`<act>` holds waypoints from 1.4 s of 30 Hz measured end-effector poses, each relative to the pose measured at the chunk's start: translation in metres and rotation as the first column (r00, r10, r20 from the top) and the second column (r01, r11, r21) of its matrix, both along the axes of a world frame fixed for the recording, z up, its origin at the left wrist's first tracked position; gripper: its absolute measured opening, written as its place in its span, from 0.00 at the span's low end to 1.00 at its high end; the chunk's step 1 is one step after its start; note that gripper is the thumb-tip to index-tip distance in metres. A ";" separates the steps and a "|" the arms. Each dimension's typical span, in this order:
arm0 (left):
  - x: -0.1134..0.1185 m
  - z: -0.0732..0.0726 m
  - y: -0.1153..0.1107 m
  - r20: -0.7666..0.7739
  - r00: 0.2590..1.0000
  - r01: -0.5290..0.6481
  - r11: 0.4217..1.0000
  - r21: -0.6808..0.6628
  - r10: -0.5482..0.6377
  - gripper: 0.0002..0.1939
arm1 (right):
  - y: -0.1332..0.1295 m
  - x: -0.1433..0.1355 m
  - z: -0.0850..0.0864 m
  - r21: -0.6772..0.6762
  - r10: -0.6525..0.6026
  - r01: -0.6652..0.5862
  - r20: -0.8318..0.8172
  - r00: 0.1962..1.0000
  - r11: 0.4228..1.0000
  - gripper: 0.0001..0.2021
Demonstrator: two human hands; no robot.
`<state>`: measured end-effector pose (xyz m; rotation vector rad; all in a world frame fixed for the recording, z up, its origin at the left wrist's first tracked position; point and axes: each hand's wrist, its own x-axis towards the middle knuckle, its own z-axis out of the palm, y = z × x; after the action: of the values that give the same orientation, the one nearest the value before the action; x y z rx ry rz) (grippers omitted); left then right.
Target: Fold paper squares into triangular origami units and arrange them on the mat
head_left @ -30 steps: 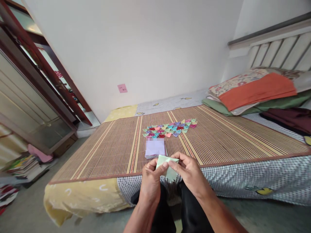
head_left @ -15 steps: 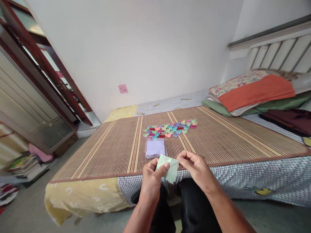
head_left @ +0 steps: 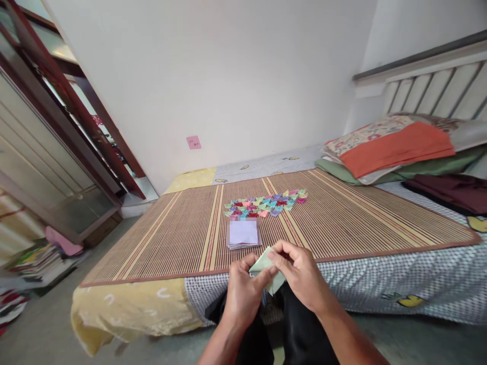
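Brown-striped woven mat (head_left: pixel 171 243) lies on a bed (head_left: pixel 137 309), bearing a lilac-topped square paper stack (head_left: pixel 243 232), probably for easy reach. Nearer, the left hand (head_left: pixel 245 287) and right hand (head_left: pixel 302 274) both pinch a folded pale-green paper sheet (head_left: pixel 262 262) above black-trousered knees (head_left: pixel 302 329), apparently keeping its folds firm.

White wall (head_left: pixel 228 76), grey floor (head_left: pixel 41 324), mat-covered bed (head_left: pixel 171 233)

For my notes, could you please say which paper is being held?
The pale green piece, pinched by left hand and right hand; the lilac-topped stack and small folded pieces lie on the mat.
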<state>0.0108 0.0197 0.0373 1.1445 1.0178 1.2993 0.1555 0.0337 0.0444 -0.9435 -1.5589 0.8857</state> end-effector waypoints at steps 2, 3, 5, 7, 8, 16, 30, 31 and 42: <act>0.001 0.000 -0.001 0.020 1.000 -0.002 1.000 -0.003 0.002 0.20 | 0.000 -0.001 -0.001 0.001 -0.020 0.020 0.019 1.000 1.000 0.16; 0.001 -0.001 -0.001 0.026 1.000 -0.004 1.000 -0.005 0.004 0.20 | 0.000 -0.001 -0.002 0.008 -0.033 0.032 0.031 0.999 0.999 0.16; 0.000 -0.002 0.000 0.022 1.000 -0.003 1.000 -0.002 0.003 0.20 | 0.001 -0.002 -0.003 0.024 -0.048 0.047 0.048 0.998 0.999 0.16; -0.002 -0.004 0.001 -0.004 1.000 0.020 1.000 0.016 -0.020 0.21 | 0.002 0.000 -0.005 0.034 -0.046 0.044 0.054 0.997 0.998 0.17; -0.004 -0.005 0.001 -0.022 0.999 0.037 0.999 0.029 -0.036 0.21 | 0.004 0.001 -0.006 0.038 -0.044 0.042 0.055 0.998 0.998 0.17; -0.026 -0.006 0.003 -0.152 0.987 0.068 0.994 0.086 -0.055 0.19 | 0.014 0.013 -0.011 -0.006 -0.016 0.016 0.044 0.999 1.000 0.17; -0.016 0.001 0.009 -0.157 0.975 0.146 0.986 -0.080 -0.157 0.22 | 0.011 0.008 -0.010 -0.149 0.214 -0.205 0.044 0.976 0.967 0.13; -0.014 -0.001 0.008 -0.110 0.980 0.155 0.984 -0.087 -0.164 0.21 | 0.011 0.009 -0.010 -0.160 0.211 -0.203 0.035 0.977 0.966 0.13; -0.011 0.003 0.011 0.173 0.974 0.163 0.984 -0.071 -0.148 0.15 | 0.012 0.017 -0.010 -0.248 0.288 -0.334 -0.206 0.935 0.909 0.14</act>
<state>-0.0004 0.0308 0.0405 1.0125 0.8349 1.1945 0.1726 0.0458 0.0340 -0.8003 -1.4877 1.4071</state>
